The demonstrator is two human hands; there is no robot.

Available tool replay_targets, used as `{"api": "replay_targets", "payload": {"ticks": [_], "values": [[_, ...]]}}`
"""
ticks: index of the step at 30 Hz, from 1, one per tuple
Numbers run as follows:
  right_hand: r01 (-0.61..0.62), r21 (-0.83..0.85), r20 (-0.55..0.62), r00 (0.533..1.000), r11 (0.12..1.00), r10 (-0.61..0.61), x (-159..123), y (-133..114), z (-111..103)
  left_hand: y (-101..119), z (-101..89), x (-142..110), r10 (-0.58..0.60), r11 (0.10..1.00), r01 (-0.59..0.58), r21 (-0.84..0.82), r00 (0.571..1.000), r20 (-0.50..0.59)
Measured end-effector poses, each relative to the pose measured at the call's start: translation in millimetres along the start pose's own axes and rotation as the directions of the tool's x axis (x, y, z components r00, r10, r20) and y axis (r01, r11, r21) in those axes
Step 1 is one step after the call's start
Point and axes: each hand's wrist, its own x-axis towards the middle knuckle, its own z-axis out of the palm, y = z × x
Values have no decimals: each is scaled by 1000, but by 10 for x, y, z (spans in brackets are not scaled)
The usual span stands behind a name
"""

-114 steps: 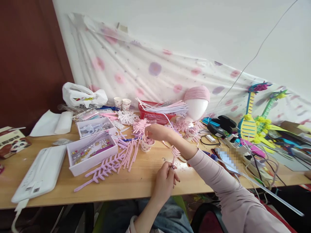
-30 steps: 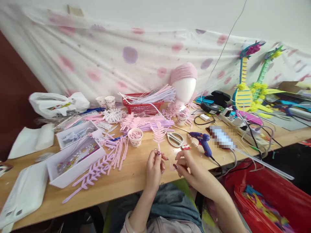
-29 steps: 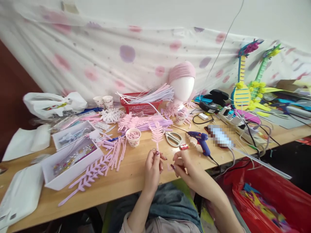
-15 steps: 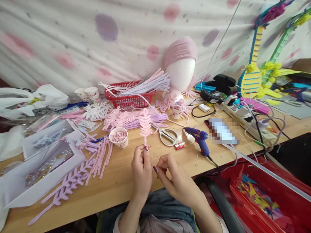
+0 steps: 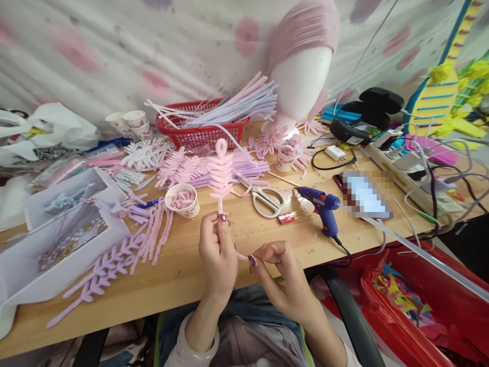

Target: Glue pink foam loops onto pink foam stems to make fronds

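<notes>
1. A pink frond (image 5: 221, 176) is held above the table (image 5: 179, 270), its stem pinched in a narrow grip by the left hand (image 5: 219, 247).
2. Its long axis is directed up the view, the looped tip farthest from that grip.
3. A short pink strip (image 5: 242, 257) is pinched in the right hand (image 5: 280, 270), its free end pointed toward the left hand, lower than the stem.

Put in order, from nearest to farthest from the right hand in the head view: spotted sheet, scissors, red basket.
1. Scissors: ahead of the right hand.
2. Red basket: farther back, to the left.
3. Spotted sheet: behind the basket.
</notes>
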Motion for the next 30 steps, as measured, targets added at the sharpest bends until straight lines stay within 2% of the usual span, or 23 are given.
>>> {"api": "replay_targets", "payload": {"ticks": [3,8,12,17,21,26,30], "values": [[14,-53,5,1000,999,-13,37,-42,-35,22,-1,-22,-23,999,23,-33,999,25],[105,-175,1,994,979,-106,87,-67,-57,48,3,-40,-66,991,72,-114,996,58],[95,-195,-46,993,976,-106,108,-81,-33,41,20,-38,-123,975,139,-171,987,100],[108,-193,-43,992,975,-119,125,-91,-23,32,24,-25,-168,965,185,-188,981,101],[56,-157,-46,997,986,-64,114,-60,-74,38,-11,-4,-202,943,228,-241,971,128],[-82,-70,-227,972,994,64,173,-53,-217,-12,-83,-4,-288,857,384,-343,910,299],[-63,9,-316,947,998,63,330,-77,-206,-54,-116,-67,-319,813,473,-339,849,421]]}}
